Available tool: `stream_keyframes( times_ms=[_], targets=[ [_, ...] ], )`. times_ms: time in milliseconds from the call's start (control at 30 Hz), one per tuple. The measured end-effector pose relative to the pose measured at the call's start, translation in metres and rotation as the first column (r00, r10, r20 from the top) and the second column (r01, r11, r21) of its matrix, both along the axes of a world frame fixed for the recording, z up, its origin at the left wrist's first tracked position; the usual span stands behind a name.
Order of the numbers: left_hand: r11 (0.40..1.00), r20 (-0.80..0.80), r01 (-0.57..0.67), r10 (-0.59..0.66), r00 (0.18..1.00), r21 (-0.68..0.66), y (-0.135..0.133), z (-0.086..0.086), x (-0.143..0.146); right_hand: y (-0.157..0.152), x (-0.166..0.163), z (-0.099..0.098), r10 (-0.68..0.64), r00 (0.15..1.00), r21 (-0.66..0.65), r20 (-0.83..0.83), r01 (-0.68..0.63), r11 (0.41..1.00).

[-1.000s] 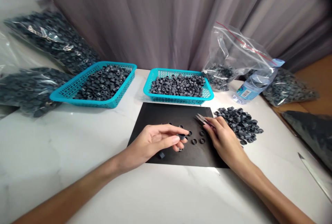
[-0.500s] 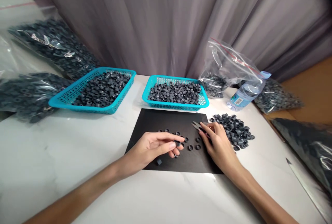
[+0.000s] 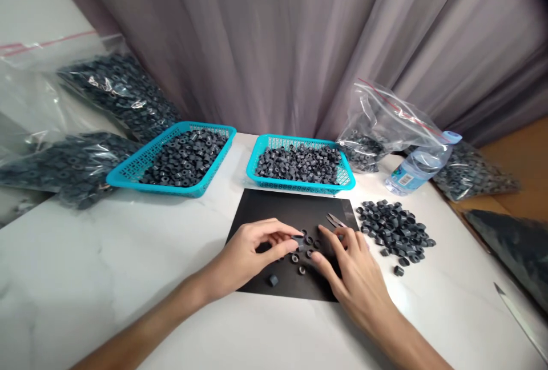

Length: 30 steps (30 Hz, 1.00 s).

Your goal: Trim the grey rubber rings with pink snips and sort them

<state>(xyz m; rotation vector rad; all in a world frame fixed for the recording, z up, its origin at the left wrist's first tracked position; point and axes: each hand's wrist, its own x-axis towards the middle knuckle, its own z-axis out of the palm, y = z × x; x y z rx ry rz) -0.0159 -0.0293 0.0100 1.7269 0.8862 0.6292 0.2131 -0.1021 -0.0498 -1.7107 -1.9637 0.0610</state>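
My left hand (image 3: 257,253) pinches a small dark grey plastic ring (image 3: 298,240) between thumb and fingertips, just above a black mat (image 3: 261,204). Close by, my right hand (image 3: 353,261) spreads its thumb and index finger over the mat beside several loose rings (image 3: 309,240). Thread snips (image 3: 335,220) lie tucked under the other fingers of that hand, blades pointing away; the handle is mostly hidden. One dark cap-like piece (image 3: 273,280) rests near the mat's front edge.
A heap of dark rings (image 3: 391,227) lies right of the mat. Behind stand two blue baskets (image 3: 205,190) (image 3: 299,188) full of dark pieces. Filled plastic bags (image 3: 98,159) flank both sides. A water bottle (image 3: 417,170) stands back right; a pointed blade-like strip (image 3: 514,313) lies right.
My right hand has moved left toward the loose rings; its thumb and index finger have come off the snips and spread. The loose rings sit closer together. The view has shifted slightly.
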Motion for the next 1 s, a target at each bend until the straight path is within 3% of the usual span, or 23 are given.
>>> stream_keyframes(
  times_ms=[100, 200, 300, 400, 600, 733, 1000],
  targets=[
    [0.967, -0.161, 0.042, -0.001, 0.987, 0.25, 0.01, 0.002, -0.012, 0.0, -0.012, 0.0, 0.032, 0.995, -0.033, -0.094, -0.035, 0.999],
    [0.942, -0.263, 0.111, -0.025, 0.964, 0.318, 0.017, 0.002, -0.021, 0.003, -0.024, 0.004, 0.092, 0.981, -0.054, -0.171, -0.103, 0.993],
    [0.945, -0.288, 0.138, -0.049, 0.956, 0.298, 0.019, -0.001, -0.026, 0.009, -0.04, 0.006, 0.152, 0.967, -0.045, -0.203, -0.165, 0.985],
    [0.965, -0.21, 0.12, -0.07, 0.975, 0.233, 0.02, -0.007, -0.026, 0.018, -0.061, 0.005, 0.184, 0.96, -0.005, -0.212, -0.19, 0.982],
    [0.976, -0.15, 0.103, -0.075, 0.986, 0.191, 0.032, -0.019, -0.027, 0.03, -0.092, -0.004, 0.123, 0.983, 0.091, -0.135, -0.111, 0.99],
    [0.988, -0.081, 0.099, -0.089, 0.993, 0.121, 0.042, -0.023, -0.032, 0.031, -0.094, -0.005, 0.064, 0.996, 0.089, -0.057, -0.059, 0.994],
    [0.995, -0.031, 0.054, -0.052, 0.998, 0.084, 0.054, -0.026, -0.036, 0.03, -0.086, -0.003, -0.095, 0.992, 0.102, -0.08, 0.103, 0.989]
  ],
)
